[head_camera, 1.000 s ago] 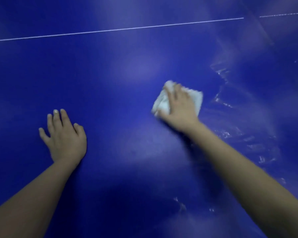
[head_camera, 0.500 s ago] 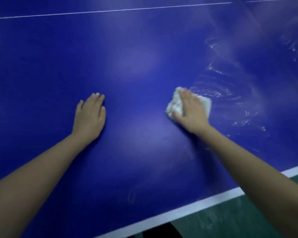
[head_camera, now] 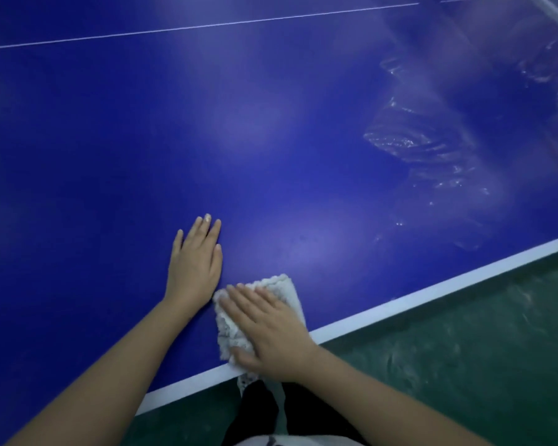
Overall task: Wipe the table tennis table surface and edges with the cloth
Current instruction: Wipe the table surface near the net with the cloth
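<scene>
The blue table tennis table (head_camera: 271,140) fills most of the head view, its white edge stripe (head_camera: 432,294) running diagonally at the lower right. A white fluffy cloth (head_camera: 232,329) lies on the table close to that near edge. My right hand (head_camera: 271,329) presses flat on the cloth with straight fingers and covers most of it. My left hand (head_camera: 195,262) rests flat on the blue surface just left of the cloth, fingers straight and together.
Wet streaks (head_camera: 426,149) glisten on the right part of the table. A thin white line (head_camera: 207,26) crosses the far surface. Green floor (head_camera: 464,365) lies beyond the near edge, with dark trouser legs (head_camera: 261,410) below it.
My right hand has drawn the cloth back from mid-table to the near edge. My left hand has moved right and closer to the cloth. The table edge and floor have come into view.
</scene>
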